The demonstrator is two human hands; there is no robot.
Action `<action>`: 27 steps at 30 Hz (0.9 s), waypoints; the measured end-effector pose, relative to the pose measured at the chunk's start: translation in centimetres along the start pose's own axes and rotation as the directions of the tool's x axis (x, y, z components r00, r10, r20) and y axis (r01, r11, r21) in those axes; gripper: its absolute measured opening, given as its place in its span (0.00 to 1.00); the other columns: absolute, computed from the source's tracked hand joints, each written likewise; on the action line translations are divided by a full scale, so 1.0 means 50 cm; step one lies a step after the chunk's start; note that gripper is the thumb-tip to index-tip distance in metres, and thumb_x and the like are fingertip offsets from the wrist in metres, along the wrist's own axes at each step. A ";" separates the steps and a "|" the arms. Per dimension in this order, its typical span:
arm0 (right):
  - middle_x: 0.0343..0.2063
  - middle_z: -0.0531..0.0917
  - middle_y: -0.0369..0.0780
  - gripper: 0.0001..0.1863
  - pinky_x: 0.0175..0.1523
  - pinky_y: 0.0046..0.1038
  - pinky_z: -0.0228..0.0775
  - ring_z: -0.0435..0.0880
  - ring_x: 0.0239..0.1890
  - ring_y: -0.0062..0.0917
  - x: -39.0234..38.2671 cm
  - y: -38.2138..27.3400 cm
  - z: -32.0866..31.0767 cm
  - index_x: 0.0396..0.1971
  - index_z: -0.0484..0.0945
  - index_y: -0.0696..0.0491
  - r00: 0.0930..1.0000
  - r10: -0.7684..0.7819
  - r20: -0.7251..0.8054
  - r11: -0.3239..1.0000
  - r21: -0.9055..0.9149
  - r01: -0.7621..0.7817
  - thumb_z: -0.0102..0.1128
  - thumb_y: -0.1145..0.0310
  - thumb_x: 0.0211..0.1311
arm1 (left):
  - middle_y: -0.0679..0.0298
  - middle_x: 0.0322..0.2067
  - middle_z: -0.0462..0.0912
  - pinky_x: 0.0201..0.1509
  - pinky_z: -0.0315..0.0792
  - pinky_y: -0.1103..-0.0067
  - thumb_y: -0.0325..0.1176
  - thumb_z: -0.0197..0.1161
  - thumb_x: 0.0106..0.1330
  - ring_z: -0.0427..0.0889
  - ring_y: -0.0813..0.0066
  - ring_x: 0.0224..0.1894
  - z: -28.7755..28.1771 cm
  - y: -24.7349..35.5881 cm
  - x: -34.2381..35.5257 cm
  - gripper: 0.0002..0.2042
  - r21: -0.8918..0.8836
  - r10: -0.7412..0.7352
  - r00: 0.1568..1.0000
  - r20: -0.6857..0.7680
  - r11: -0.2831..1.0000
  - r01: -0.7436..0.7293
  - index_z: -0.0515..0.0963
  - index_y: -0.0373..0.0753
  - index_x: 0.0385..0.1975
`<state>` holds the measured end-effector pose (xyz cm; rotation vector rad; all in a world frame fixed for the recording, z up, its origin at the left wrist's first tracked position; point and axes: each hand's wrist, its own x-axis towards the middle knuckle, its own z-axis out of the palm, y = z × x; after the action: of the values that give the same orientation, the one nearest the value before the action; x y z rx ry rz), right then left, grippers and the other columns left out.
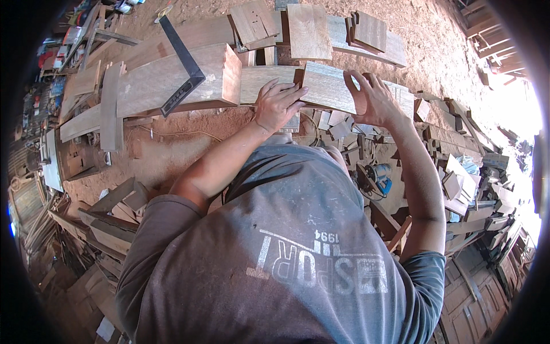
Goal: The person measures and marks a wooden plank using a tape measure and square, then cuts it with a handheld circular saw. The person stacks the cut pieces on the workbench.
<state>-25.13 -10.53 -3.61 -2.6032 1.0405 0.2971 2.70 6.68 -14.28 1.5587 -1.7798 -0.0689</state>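
Observation:
A short wooden board (327, 86) lies on a long plank laid crosswise in front of me, with darker wood showing at its left edge. My left hand (277, 106) is at its left end, fingers bent against the edge and closed on it. Round the right end curves my right hand (375, 98), thumb near the close edge and fingers near the far edge. Both hands have hold of the board. To the left, a black carpenter's square (186, 66) rests on a thick stack of wide boards (154, 86).
Beyond, more short boards (309, 31) sit on another long plank (395, 50). A blue and silver power tool (375, 179) lies below my right forearm. Wood offcuts (461, 183) are heaped at right, and an open wooden box (109, 221) stands at lower left. Sawdust covers the ground.

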 end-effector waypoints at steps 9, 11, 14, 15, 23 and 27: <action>0.70 0.70 0.52 0.72 0.77 0.55 0.72 0.74 0.71 0.57 0.001 0.011 -0.010 0.84 0.52 0.34 0.998 -0.057 0.015 0.994 0.095 0.056 0.92 0.57 0.38 | 0.67 0.50 0.95 0.76 0.68 0.61 0.42 0.80 0.62 0.87 0.71 0.59 0.003 -0.002 -0.002 0.23 -0.019 -0.043 0.999 0.024 0.999 0.044 0.89 0.56 0.60; 0.70 0.72 0.49 0.69 0.78 0.53 0.71 0.73 0.73 0.53 0.003 0.002 -0.015 0.83 0.56 0.34 0.999 -0.039 0.010 0.994 0.098 0.038 0.92 0.56 0.39 | 0.67 0.50 0.95 0.76 0.68 0.61 0.42 0.80 0.62 0.87 0.71 0.59 0.004 -0.005 -0.003 0.23 -0.011 -0.046 0.999 0.027 0.999 0.047 0.89 0.57 0.60; 0.70 0.70 0.50 0.70 0.79 0.54 0.69 0.72 0.73 0.54 0.005 0.008 -0.008 0.84 0.54 0.35 0.999 -0.035 0.020 0.993 0.113 0.032 0.92 0.56 0.38 | 0.68 0.49 0.95 0.76 0.67 0.61 0.43 0.80 0.62 0.87 0.72 0.59 0.005 -0.006 -0.003 0.23 -0.022 -0.053 0.998 0.031 0.998 0.054 0.89 0.57 0.60; 0.71 0.69 0.51 0.72 0.80 0.55 0.68 0.71 0.73 0.56 0.006 0.013 -0.004 0.84 0.52 0.35 0.999 -0.037 0.027 0.992 0.119 0.034 0.92 0.56 0.38 | 0.68 0.49 0.95 0.76 0.67 0.61 0.43 0.80 0.62 0.87 0.72 0.59 0.005 -0.005 -0.003 0.23 -0.022 -0.053 0.998 0.032 0.998 0.054 0.89 0.57 0.59; 0.71 0.69 0.50 0.71 0.82 0.55 0.64 0.68 0.75 0.54 0.011 0.017 -0.001 0.84 0.52 0.36 0.998 -0.063 0.017 0.991 0.117 0.061 0.92 0.58 0.39 | 0.67 0.48 0.94 0.74 0.72 0.58 0.38 0.83 0.58 0.89 0.69 0.56 -0.006 0.010 0.005 0.21 -0.019 -0.064 0.998 0.017 0.998 0.064 0.92 0.51 0.54; 0.74 0.67 0.50 0.70 0.84 0.53 0.63 0.64 0.79 0.52 0.009 0.003 -0.006 0.84 0.55 0.37 0.997 0.018 0.068 0.997 0.068 -0.023 0.92 0.54 0.38 | 0.64 0.49 0.94 0.75 0.72 0.57 0.38 0.83 0.59 0.90 0.67 0.56 -0.005 0.008 0.006 0.21 -0.043 -0.061 0.998 0.025 0.997 0.062 0.92 0.50 0.54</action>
<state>-24.90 -11.03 -3.49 -2.5046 1.0361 0.3456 2.51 6.63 -13.78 1.5874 -1.7370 -0.1551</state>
